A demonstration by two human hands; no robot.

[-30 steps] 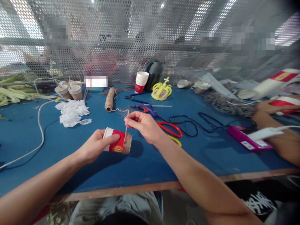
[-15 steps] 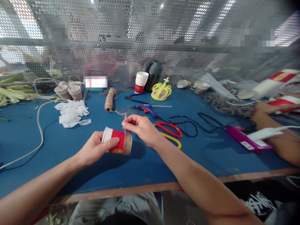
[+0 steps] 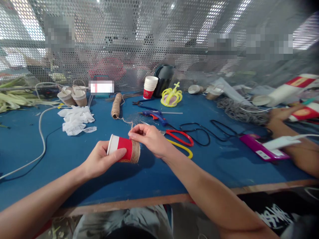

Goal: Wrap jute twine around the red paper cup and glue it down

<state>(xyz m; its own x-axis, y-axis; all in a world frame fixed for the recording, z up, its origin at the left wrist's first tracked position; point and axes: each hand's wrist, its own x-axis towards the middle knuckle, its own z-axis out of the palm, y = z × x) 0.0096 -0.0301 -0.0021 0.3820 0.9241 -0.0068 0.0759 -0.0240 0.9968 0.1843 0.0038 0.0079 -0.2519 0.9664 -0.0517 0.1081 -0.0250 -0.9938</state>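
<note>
A red and white paper cup [image 3: 125, 145] lies on its side in the air above the blue table, gripped by my left hand [image 3: 101, 158] around its rim half. Coils of brown twine [image 3: 136, 151] wrap the cup's base end. My right hand [image 3: 147, 136] pinches the loose strand close to the wrapped part. From there the strand runs back to a twine spool [image 3: 116, 106] lying on the table. Scissors with red and yellow handles [image 3: 179, 136] lie partly behind my right hand and forearm.
A blue glue gun [image 3: 157, 117], pliers [image 3: 142, 103], a yellow crown-shaped piece [image 3: 171, 97], stacked cups [image 3: 150, 87] and a dark jug [image 3: 164, 79] stand or lie farther back. White gloves [image 3: 76, 119] are at left. A purple power strip [image 3: 261, 147] and a co-worker's arm [image 3: 302, 146] are at right.
My right hand has moved slightly down and left, nearer the cup, with the strand still pinched. The cup has turned a little in my left hand, and its gold print is less visible.
</note>
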